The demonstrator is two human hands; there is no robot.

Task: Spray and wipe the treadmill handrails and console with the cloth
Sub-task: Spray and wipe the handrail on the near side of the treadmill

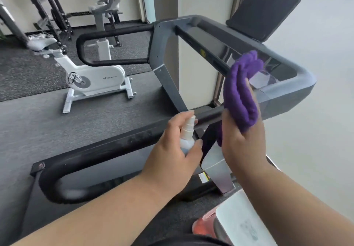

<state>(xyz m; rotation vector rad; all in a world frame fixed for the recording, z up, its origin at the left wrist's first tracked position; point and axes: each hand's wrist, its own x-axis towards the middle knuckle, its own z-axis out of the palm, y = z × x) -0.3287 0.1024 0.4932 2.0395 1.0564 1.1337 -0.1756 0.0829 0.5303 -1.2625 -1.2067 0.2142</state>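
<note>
Left hand [172,150]: gripping small white plastic spray bottle [186,132], finger sitting on nozzle top, nozzle pointing toward 1 o'clock.
Right hand [242,140]: clutching bunched purple terry cloth [242,92], cloth rising toward 12 o'clock, lying against grey treadmill console [247,54].
Black padded treadmill handrail [92,159]: running at 9 o'clock of hands.
White exercise bike [92,77]: standing at 10 o'clock on dark floor [57,123].

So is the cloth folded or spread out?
Folded: the cloth sits bunched in thick layers in the right hand.
</note>
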